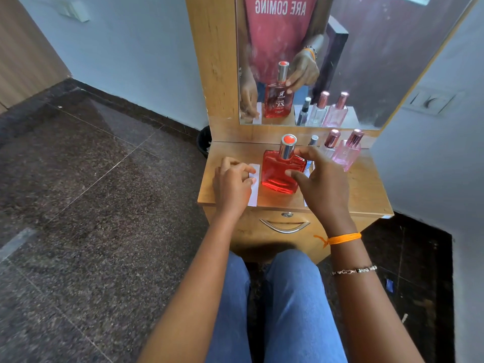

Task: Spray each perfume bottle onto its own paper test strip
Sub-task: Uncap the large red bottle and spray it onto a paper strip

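Observation:
A red perfume bottle [280,174] with a silver cap stands upright in the middle of a small wooden dressing table [366,189]. My right hand [323,184] grips its right side with thumb and fingers. My left hand [231,183] rests on a white paper test strip [254,189] lying to the left of the bottle, fingers pressing it down. A second strip [306,203] is mostly hidden under my right hand. Behind stand a slim dark-capped bottle [313,140], a clear bottle [330,145] and a pink bottle [349,151], both with rose-gold caps.
A mirror [366,61] rises from the back of the table. A drawer with a curved metal handle [285,226] sits below the tabletop. My knees are under the front edge. Walls close in on the right; dark stone floor lies to the left.

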